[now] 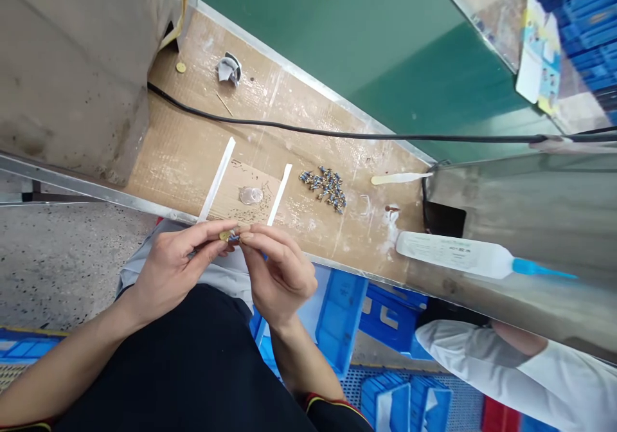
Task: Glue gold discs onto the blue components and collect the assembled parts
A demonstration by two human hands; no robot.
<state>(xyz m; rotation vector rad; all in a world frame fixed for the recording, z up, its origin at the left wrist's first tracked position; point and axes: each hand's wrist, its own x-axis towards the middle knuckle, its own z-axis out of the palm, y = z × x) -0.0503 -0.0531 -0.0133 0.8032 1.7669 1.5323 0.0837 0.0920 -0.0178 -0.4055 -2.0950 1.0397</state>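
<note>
My left hand (176, 261) pinches a small yellow disc (224, 235) between thumb and fingers, just off the bench's front edge. Fingertips of my right hand (282, 271) meet the left ones and close on a small blue-and-metal part (234, 237), partly hidden by the fingers. A pile of similar blue-and-brass parts (328, 188) lies on the cardboard beyond my right hand. Just past both hands is a cardboard patch (224, 191) between two white strips, holding a clear round piece (250, 195) and many tiny scattered bits.
A black cable (289, 131) crosses the bench. Around it lie a crumpled wad (229, 69), another yellow disc (180, 67), a pale flat stick (400, 178) and a white bottle with blue nozzle (456, 254). Blue crates (342, 316) stand below; a person's white sleeve (463, 348) is at right.
</note>
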